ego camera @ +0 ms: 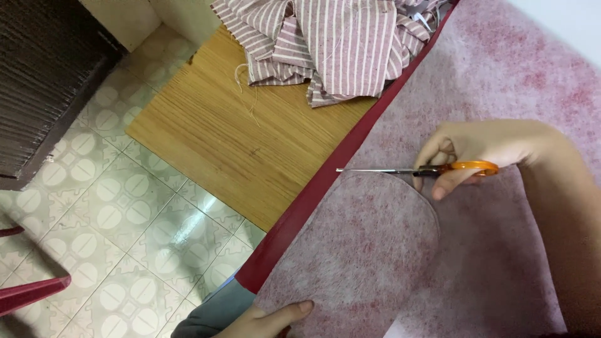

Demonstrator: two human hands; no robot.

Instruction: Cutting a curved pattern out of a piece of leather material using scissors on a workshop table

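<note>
Left hand [266,320]: my thumb pins the pink felt sheet [375,263] flat.
Right hand [485,150]: my fingers close around orange-handled scissors [426,169], blades nearly shut.
Table [238,144]: striped cloth [332,44] heaped.

A wooden table [238,138] carries striped cloth [332,44] and pink red-backed fabric [501,69].

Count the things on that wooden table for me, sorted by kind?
Scissors, orange-handled, in the right hand: 1
Striped cloth pile: 1
Pink felt sheet, red-backed, with the left hand on its edge: 1
Total: 3
</note>
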